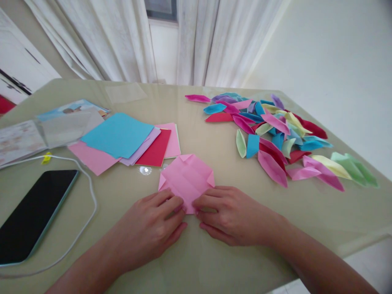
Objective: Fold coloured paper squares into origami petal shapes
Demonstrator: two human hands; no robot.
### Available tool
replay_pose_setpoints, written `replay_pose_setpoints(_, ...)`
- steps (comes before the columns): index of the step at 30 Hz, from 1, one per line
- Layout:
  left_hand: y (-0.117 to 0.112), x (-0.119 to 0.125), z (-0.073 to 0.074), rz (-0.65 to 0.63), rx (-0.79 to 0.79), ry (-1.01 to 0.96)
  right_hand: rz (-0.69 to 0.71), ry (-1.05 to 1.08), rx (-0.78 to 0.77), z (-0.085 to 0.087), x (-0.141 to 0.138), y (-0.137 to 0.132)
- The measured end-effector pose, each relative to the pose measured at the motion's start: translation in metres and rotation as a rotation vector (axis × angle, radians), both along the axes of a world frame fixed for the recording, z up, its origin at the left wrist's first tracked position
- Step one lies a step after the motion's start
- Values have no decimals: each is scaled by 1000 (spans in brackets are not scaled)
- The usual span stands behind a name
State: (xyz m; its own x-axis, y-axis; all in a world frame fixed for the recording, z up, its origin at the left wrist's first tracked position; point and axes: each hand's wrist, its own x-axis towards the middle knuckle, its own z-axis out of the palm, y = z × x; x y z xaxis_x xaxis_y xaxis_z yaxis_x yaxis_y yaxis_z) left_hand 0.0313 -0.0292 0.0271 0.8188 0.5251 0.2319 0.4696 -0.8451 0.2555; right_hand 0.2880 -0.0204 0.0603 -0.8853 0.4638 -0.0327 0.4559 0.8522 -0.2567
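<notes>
A pink sheet of origami paper [188, 177] lies flat on the table in front of me, its corners folded inward and crease lines running across it. My left hand [159, 220] grips the near left edge between thumb and fingers. At the near right edge, my right hand [229, 214] pinches the same sheet, its fingertips close to those of the left. The near edge is partly hidden under the fingers.
Left of the sheet is a stack of coloured paper [119, 134]. Many folded paper pieces [275, 126] are heaped at the right. A phone [36, 216], a white cable [93, 196] and plastic sleeves [72, 126] occupy the left side of the table [196, 261].
</notes>
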Motion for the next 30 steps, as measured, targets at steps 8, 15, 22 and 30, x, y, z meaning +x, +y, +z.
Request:
replay_pose_setpoints(8,-1,-5,11,-8,40,85,-21,-8,-45,1,1,2)
replay_pose_setpoints(15,21,-32,12,54,106,-112,27,39,-28,-4,4,9)
replay_pose_setpoints(22,48,-55,-18,265,-74,-28,50,82,104,-19,2,16)
replay_pose_setpoints(30,47,-45,-16,315,-183,-163,44,148,99,-20,5,18)
